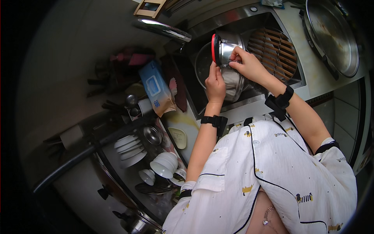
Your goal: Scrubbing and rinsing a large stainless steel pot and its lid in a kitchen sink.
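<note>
Over the sink (192, 102), my left hand (215, 83) grips the red and black handle (215, 49) of a stainless steel pot (232, 77), which is tipped on its side. My right hand (247, 64) pinches what looks like a dark metal scouring pad (236, 62) against the pot's side by the handle mount. Behind the pot, a round metal basin or lid (201, 63) shows in part. To the right, a round slatted wooden rack (271, 54) lies in the sink. The chrome faucet (166, 30) points toward the pot from the upper left.
A large metal pan (333, 35) rests on the right counter. Left of the sink are a pack of wipes (156, 87), a cream dish (177, 137), stacked white bowls (165, 165) and plates (131, 150). A dark rail (67, 169) crosses at the left.
</note>
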`<action>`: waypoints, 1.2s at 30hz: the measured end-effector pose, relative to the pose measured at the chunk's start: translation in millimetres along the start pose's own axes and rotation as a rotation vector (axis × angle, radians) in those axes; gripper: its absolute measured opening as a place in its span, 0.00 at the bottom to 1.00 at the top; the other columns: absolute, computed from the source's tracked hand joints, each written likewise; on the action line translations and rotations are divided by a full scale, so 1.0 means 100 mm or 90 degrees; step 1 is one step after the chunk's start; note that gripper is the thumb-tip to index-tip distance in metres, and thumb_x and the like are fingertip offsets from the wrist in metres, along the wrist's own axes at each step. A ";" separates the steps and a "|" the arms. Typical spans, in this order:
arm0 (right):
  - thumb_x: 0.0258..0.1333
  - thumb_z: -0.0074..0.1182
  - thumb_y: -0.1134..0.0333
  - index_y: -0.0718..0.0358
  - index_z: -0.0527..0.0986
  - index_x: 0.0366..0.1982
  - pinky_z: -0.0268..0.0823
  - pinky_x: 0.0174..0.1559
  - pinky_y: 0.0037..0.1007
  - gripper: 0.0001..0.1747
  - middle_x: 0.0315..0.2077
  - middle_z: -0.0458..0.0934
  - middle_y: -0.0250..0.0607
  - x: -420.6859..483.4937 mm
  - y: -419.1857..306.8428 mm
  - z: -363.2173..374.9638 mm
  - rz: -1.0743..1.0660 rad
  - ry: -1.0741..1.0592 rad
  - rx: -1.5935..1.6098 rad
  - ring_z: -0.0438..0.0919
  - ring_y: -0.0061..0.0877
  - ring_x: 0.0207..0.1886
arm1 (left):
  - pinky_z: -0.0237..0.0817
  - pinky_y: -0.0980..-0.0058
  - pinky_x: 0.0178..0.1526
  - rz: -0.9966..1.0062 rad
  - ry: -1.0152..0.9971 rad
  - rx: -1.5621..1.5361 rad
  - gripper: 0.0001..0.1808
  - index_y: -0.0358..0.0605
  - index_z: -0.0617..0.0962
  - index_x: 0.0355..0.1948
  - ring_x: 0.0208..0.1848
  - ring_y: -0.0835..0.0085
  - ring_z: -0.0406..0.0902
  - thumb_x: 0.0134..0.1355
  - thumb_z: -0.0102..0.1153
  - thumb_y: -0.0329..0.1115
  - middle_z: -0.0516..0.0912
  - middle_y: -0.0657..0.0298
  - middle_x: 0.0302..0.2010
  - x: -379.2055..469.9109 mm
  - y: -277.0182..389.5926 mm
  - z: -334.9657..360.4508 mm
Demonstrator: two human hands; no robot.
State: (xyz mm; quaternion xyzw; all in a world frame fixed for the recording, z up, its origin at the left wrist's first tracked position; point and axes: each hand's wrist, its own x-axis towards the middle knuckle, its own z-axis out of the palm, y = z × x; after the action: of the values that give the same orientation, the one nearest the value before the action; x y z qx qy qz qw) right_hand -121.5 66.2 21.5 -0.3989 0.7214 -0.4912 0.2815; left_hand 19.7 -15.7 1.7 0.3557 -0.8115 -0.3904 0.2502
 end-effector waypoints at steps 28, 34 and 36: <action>0.37 0.59 0.67 0.70 0.78 0.24 0.71 0.35 0.32 0.12 0.21 0.79 0.50 0.21 -0.11 0.02 0.084 -0.051 -0.068 0.81 0.36 0.28 | 0.68 0.68 0.33 0.021 0.031 -0.030 0.16 0.42 0.73 0.55 0.32 0.49 0.79 0.68 0.44 0.32 0.80 0.46 0.31 0.00 -0.01 0.05; 0.34 0.61 0.65 0.69 0.78 0.21 0.71 0.34 0.33 0.13 0.20 0.79 0.50 0.28 -0.07 0.02 0.117 -0.061 -0.061 0.80 0.37 0.27 | 0.68 0.68 0.33 -0.006 0.013 -0.027 0.16 0.41 0.73 0.54 0.34 0.49 0.80 0.69 0.44 0.32 0.81 0.46 0.31 0.03 0.01 0.04; 0.34 0.61 0.65 0.69 0.78 0.21 0.71 0.34 0.33 0.13 0.20 0.79 0.50 0.28 -0.06 0.03 0.123 -0.051 -0.052 0.80 0.37 0.26 | 0.68 0.67 0.33 -0.011 0.009 -0.025 0.15 0.41 0.73 0.54 0.34 0.49 0.80 0.68 0.44 0.32 0.81 0.46 0.31 0.02 0.03 0.03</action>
State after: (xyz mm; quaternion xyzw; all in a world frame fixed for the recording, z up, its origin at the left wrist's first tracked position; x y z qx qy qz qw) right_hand -131.7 39.6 25.8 -0.3581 0.7638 -0.4159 0.3396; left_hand 14.8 -14.7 2.8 0.3606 -0.7988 -0.4055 0.2596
